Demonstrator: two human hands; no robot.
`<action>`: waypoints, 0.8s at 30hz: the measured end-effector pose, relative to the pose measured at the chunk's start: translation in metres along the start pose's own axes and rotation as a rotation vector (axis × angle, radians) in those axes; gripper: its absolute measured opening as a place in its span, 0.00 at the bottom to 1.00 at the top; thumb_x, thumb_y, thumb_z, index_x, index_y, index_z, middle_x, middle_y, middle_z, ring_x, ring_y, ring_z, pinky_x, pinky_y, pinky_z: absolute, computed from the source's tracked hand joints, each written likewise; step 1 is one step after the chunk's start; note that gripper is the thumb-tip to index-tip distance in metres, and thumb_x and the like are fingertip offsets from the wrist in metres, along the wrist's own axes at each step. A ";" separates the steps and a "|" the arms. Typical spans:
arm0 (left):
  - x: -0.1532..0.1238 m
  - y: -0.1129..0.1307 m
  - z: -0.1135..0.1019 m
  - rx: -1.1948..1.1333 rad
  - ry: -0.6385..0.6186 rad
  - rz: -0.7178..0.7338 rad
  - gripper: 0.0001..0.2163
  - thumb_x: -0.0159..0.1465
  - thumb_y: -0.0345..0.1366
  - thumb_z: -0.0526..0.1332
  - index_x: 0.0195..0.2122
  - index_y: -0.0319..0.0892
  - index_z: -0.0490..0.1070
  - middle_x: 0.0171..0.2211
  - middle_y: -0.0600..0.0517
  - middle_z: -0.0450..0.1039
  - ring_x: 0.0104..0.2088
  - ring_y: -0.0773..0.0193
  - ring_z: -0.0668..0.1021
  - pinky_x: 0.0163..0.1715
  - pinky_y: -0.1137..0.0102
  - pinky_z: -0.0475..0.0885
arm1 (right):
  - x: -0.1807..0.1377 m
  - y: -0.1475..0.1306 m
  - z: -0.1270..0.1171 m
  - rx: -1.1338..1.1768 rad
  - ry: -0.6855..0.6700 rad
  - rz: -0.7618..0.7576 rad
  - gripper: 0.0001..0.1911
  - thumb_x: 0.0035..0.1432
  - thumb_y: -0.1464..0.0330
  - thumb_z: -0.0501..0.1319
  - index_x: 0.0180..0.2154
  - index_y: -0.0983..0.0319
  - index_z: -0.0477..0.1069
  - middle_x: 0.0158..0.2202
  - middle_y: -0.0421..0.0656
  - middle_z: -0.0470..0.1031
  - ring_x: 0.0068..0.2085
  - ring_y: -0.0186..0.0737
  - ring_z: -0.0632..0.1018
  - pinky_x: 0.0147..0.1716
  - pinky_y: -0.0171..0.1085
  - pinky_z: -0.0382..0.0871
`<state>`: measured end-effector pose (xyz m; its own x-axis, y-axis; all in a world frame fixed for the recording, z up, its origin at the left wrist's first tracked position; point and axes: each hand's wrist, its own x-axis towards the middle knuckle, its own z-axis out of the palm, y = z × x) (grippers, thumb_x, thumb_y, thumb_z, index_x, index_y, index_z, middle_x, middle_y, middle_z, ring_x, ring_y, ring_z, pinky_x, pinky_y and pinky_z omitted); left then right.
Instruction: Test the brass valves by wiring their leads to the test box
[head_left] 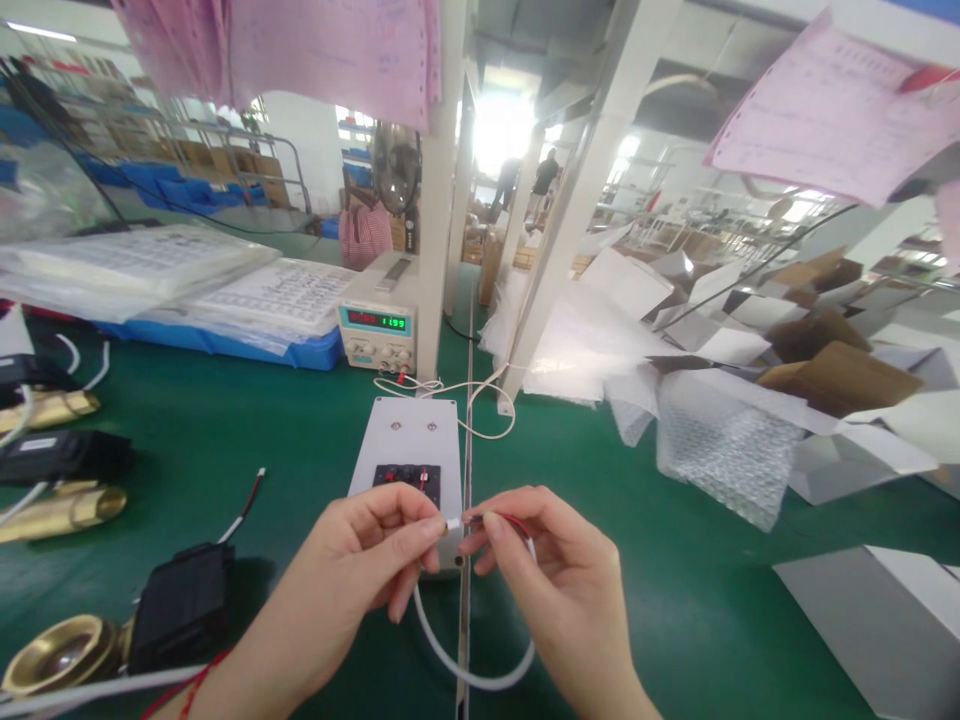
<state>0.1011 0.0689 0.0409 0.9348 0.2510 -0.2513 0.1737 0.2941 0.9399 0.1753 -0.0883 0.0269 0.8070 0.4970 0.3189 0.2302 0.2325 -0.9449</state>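
My left hand (pixel 367 565) and my right hand (pixel 551 575) meet above the green table, both pinched on a small white connector (pixel 453 522) at the end of a white cable (pixel 469 672) that loops below them. Thin red and black wires (pixel 510 520) run from the connector under my right fingers. Just behind the hands lies a grey test box (pixel 409 445) with a black socket block (pixel 406 476) on its top.
A power supply with a lit display (pixel 375 335) stands behind the box. Brass fittings with black modules (pixel 176 610) lie at the left. Blue trays of parts (pixel 225 300) sit at the back left; bubble wrap (pixel 720 445) and cardboard boxes (pixel 840 375) fill the right.
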 end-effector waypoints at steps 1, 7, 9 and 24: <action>0.000 0.000 0.000 -0.009 -0.001 -0.004 0.16 0.57 0.45 0.73 0.27 0.38 0.72 0.20 0.59 0.71 0.14 0.80 0.63 0.16 0.80 0.48 | 0.000 0.000 0.000 -0.002 0.004 -0.001 0.06 0.68 0.73 0.65 0.38 0.59 0.80 0.32 0.40 0.81 0.31 0.37 0.81 0.31 0.29 0.79; 0.000 0.000 -0.001 -0.029 -0.010 -0.019 0.16 0.55 0.45 0.73 0.27 0.38 0.72 0.19 0.59 0.70 0.13 0.80 0.63 0.16 0.80 0.48 | 0.001 0.003 0.000 -0.027 -0.028 -0.036 0.07 0.69 0.74 0.65 0.39 0.58 0.80 0.32 0.39 0.81 0.32 0.35 0.82 0.32 0.27 0.79; 0.000 0.001 -0.001 -0.027 -0.009 -0.027 0.17 0.55 0.46 0.74 0.26 0.38 0.72 0.19 0.59 0.70 0.13 0.80 0.62 0.16 0.80 0.48 | 0.001 0.004 -0.002 -0.034 -0.043 -0.047 0.07 0.69 0.74 0.64 0.39 0.58 0.80 0.33 0.39 0.81 0.33 0.36 0.82 0.32 0.28 0.79; 0.000 0.001 -0.002 0.059 -0.027 0.032 0.15 0.57 0.45 0.72 0.26 0.39 0.73 0.19 0.59 0.69 0.14 0.78 0.63 0.15 0.79 0.51 | 0.004 0.004 -0.006 -0.037 -0.106 -0.084 0.11 0.67 0.78 0.63 0.40 0.57 0.79 0.38 0.40 0.81 0.35 0.36 0.82 0.35 0.28 0.78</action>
<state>0.1008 0.0708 0.0411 0.9478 0.2346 -0.2158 0.1611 0.2315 0.9594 0.1828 -0.0906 0.0234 0.7224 0.5631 0.4013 0.3161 0.2472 -0.9159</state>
